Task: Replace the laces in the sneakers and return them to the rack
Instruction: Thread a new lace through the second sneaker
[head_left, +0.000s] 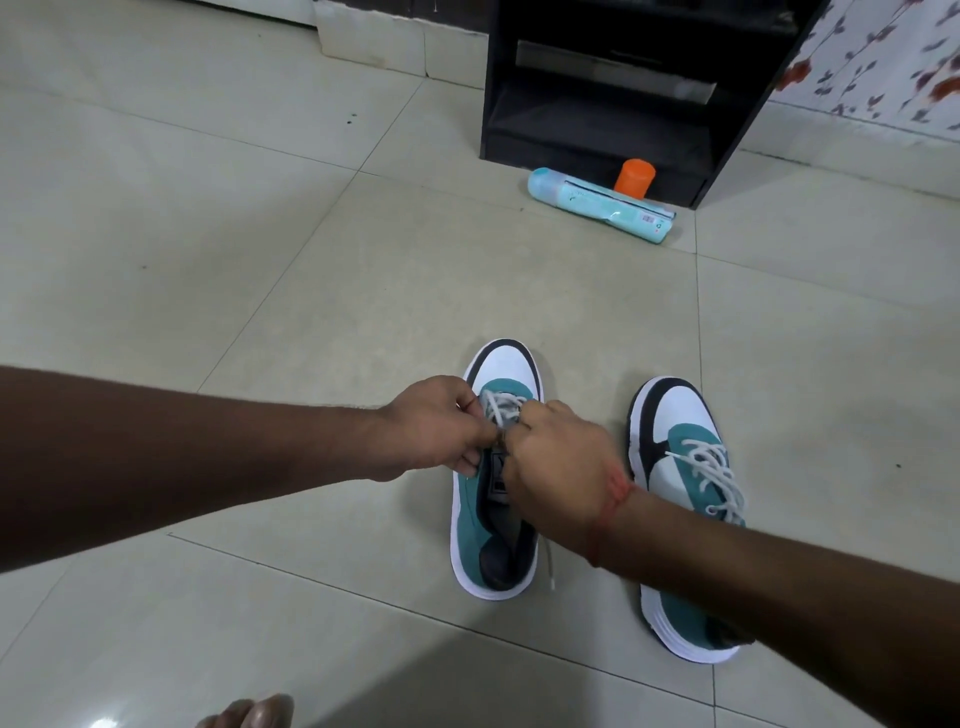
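your left hand (436, 431) and right hand (558, 462) pinch, it seems, the lace (501, 408) on the left sneaker (491, 519).

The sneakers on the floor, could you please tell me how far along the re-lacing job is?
Looks done: the right sneaker appears laced up its eyelets. In hand: the left hand and right hand both pinch the white lace at the left sneaker, laced only near the toe, with one loose end trailing beside the sole. Left: finish that sneaker and put both into the black rack.
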